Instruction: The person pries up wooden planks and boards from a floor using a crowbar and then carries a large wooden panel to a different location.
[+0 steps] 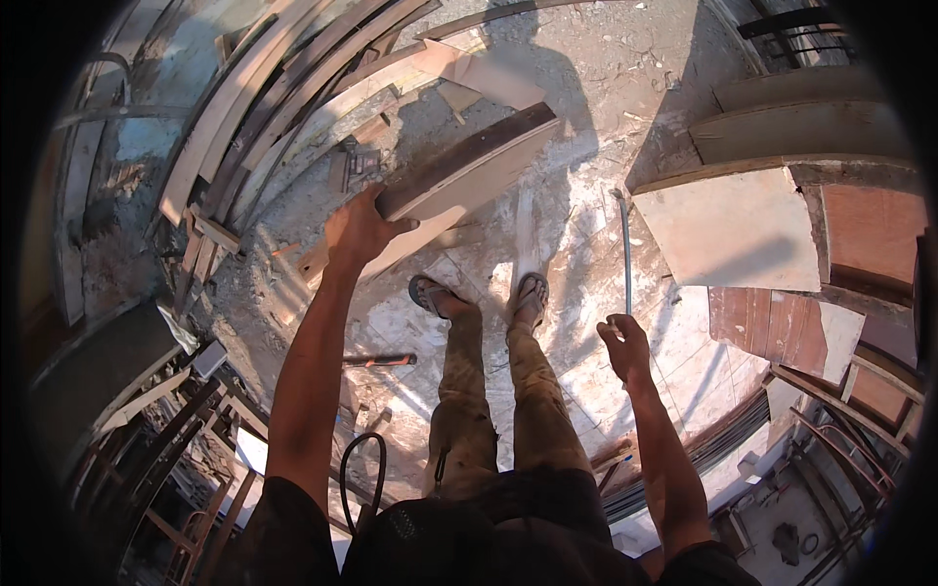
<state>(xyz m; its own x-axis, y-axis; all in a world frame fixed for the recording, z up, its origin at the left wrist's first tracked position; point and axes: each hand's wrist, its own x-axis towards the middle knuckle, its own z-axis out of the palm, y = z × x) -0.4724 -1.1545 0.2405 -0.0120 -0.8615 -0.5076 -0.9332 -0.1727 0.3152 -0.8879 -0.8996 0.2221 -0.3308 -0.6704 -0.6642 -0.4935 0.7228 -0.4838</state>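
The left hand (363, 234) clamps the wooden panel (489, 178), on edge at twelve o'clock; the right hand (628, 350) curls around a metal bar (626, 259) toward three — if that lone left grip slips, the panel could topple onto the feet (445, 301).

The thick wooden panel (479, 186) shows a dark brown edge above a pale tan face. The slim rod (626, 256) is blue-grey. Orange and black mark the tool handle (383, 360). The trousers (462, 366) are khaki-brown, blotched darker; the flip-flops (420, 294) are greyish. A cream plywood sheet (733, 220) contrasts with a reddish-brown board (873, 234). The cable loop (346, 474) is black, the floor (684, 342) dusty whitish, patched with brown.
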